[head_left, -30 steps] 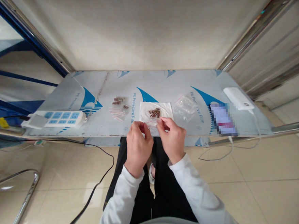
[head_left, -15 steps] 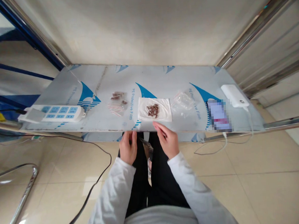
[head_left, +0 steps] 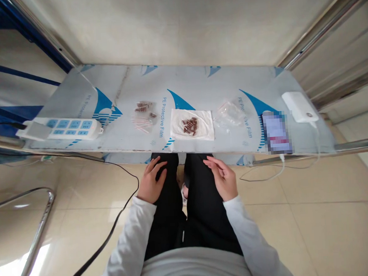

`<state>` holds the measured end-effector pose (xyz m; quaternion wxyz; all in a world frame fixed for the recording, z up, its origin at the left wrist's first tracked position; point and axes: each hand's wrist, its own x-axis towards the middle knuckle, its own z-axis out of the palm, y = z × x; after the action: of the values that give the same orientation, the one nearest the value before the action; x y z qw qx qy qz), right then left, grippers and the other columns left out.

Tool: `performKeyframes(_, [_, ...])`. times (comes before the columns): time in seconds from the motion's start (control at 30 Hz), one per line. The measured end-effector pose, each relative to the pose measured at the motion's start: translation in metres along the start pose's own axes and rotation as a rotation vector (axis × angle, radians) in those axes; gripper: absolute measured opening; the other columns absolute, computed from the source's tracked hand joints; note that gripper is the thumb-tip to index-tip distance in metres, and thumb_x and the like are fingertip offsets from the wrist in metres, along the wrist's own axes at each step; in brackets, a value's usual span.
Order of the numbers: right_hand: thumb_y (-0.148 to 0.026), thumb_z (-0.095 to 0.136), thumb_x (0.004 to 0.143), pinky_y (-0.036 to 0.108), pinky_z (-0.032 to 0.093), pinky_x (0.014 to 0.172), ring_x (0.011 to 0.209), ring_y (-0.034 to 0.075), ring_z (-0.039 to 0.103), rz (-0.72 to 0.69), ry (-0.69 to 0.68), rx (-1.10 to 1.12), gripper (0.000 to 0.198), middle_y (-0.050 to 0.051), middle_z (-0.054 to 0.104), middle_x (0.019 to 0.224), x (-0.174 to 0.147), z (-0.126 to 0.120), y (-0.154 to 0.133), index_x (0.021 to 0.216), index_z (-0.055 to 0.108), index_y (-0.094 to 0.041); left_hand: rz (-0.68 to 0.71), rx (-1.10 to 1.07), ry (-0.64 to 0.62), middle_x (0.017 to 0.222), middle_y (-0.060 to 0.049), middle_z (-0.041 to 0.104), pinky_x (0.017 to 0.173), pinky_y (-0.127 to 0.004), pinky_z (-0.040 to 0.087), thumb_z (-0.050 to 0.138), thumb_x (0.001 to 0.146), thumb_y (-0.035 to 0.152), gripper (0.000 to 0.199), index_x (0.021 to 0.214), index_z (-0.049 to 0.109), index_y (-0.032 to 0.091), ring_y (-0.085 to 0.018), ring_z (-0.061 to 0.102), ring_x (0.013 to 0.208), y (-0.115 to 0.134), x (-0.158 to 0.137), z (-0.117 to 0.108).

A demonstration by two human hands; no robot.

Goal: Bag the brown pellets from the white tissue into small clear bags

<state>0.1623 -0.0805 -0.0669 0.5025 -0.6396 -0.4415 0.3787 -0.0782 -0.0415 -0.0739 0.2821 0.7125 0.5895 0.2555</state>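
Observation:
My left hand [head_left: 152, 179] rests over my left thigh, just below the table's front edge, fingers apart and holding nothing. Over my right thigh, my right hand [head_left: 223, 176] is open too, with its fingers stretched loosely. A white cloth [head_left: 177, 132] lies flat on the table beyond both hands, bearing a small heap of brown pieces [head_left: 190, 126], perhaps capsules. To its left are more brown pieces [head_left: 143, 106] in a clump and some pale pinkish thin sticks [head_left: 142, 124]. Right of the cloth is a crumpled clear plastic bag [head_left: 229, 113].
The table [head_left: 124, 138] wears printed protective film. A white power strip [head_left: 71, 128] sits at its left end. At the right are a phone [head_left: 276, 132] with a blurred screen and a white power bank [head_left: 300, 106] with a cable. A black cord [head_left: 114, 229] crosses the floor.
My hands have moved apart and back from the table edge, and their fingers have opened. A dark, shiny thing between my knees no longer shows. The view has shifted slightly.

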Motion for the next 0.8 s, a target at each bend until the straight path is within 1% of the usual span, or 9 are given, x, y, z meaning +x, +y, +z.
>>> performKeyframes(0.17, [-0.039,0.053,0.089,0.043,0.050,0.094,0.099,0.022,0.068,-0.015,0.026,-0.123,0.031,0.011,0.073,0.103,-0.003,-0.016,0.007,0.110,0.064,-0.018,-0.069,0.035,0.055,0.134,-0.009,0.054,0.106,-0.043,0.040,0.050,0.087,0.034,0.031,0.112,0.064,0.022,-0.024,0.053,0.122,-0.018,-0.007,-0.017])
performKeyframes(0.3, [-0.039,0.052,0.089,0.043,0.050,0.093,0.096,0.023,0.068,-0.008,0.068,-0.204,0.032,0.011,0.073,0.100,-0.003,-0.027,0.011,0.109,0.065,-0.018,-0.111,0.057,0.106,0.131,-0.008,0.056,0.105,-0.043,0.041,0.051,0.087,0.035,0.030,0.110,0.064,0.023,-0.024,0.055,0.119,-0.028,-0.011,-0.029])
performKeyframes(0.5, [-0.040,0.051,0.089,0.043,0.050,0.092,0.095,0.023,0.068,-0.028,0.078,-0.251,0.032,0.011,0.074,0.099,-0.002,-0.030,0.016,0.106,0.066,-0.018,-0.121,0.064,0.145,0.127,-0.008,0.058,0.103,-0.040,0.041,0.052,0.086,0.036,0.029,0.108,0.064,0.023,-0.024,0.056,0.117,-0.030,-0.015,-0.031])
performKeyframes(0.57, [-0.038,0.050,0.089,0.043,0.050,0.092,0.095,0.023,0.068,-0.043,0.070,-0.280,0.031,0.010,0.074,0.099,-0.002,-0.030,0.017,0.106,0.066,-0.018,-0.125,0.087,0.208,0.116,-0.009,0.064,0.097,-0.037,0.044,0.052,0.086,0.036,0.025,0.100,0.066,0.021,-0.023,0.060,0.108,-0.026,-0.017,-0.031])
performKeyframes(0.63, [-0.037,0.049,0.090,0.042,0.051,0.090,0.093,0.022,0.068,-0.067,0.062,-0.313,0.030,0.009,0.074,0.099,-0.002,-0.029,0.016,0.107,0.066,-0.018,-0.155,0.131,0.325,0.093,-0.007,0.069,0.086,-0.033,0.047,0.049,0.088,0.036,0.023,0.086,0.066,0.020,-0.021,0.065,0.090,-0.017,-0.015,-0.034])
performKeyframes(0.67, [-0.036,0.048,0.090,0.042,0.051,0.089,0.092,0.022,0.068,-0.089,0.058,-0.341,0.030,0.009,0.074,0.098,-0.002,-0.028,0.015,0.107,0.066,-0.019,-0.169,0.150,0.389,0.082,-0.006,0.069,0.079,-0.030,0.047,0.048,0.089,0.036,0.025,0.079,0.064,0.020,-0.019,0.064,0.080,-0.012,-0.010,-0.037])
performKeyframes(0.7, [-0.035,0.048,0.090,0.041,0.051,0.088,0.091,0.022,0.068,-0.120,0.053,-0.377,0.029,0.008,0.074,0.097,-0.002,-0.026,0.014,0.106,0.066,-0.019,-0.174,0.164,0.451,0.074,-0.004,0.067,0.074,-0.028,0.046,0.047,0.090,0.035,0.026,0.076,0.063,0.020,-0.017,0.063,0.073,-0.005,-0.002,-0.040])
performKeyframes(0.73, [-0.033,0.048,0.090,0.041,0.052,0.087,0.090,0.022,0.068,-0.159,0.044,-0.417,0.027,0.008,0.074,0.095,-0.002,-0.024,0.012,0.104,0.067,-0.020,-0.161,0.167,0.500,0.071,-0.003,0.066,0.071,-0.026,0.045,0.046,0.090,0.035,0.026,0.076,0.062,0.020,-0.016,0.061,0.068,0.001,0.009,-0.044])
performKeyframes(0.8, [-0.031,0.049,0.089,0.041,0.052,0.085,0.089,0.023,0.067,-0.245,0.010,-0.485,0.025,0.007,0.074,0.093,0.000,-0.018,0.009,0.101,0.068,-0.021,-0.087,0.159,0.575,0.072,-0.003,0.065,0.071,-0.025,0.044,0.048,0.090,0.035,0.022,0.085,0.062,0.019,-0.015,0.060,0.068,0.013,0.042,-0.052])
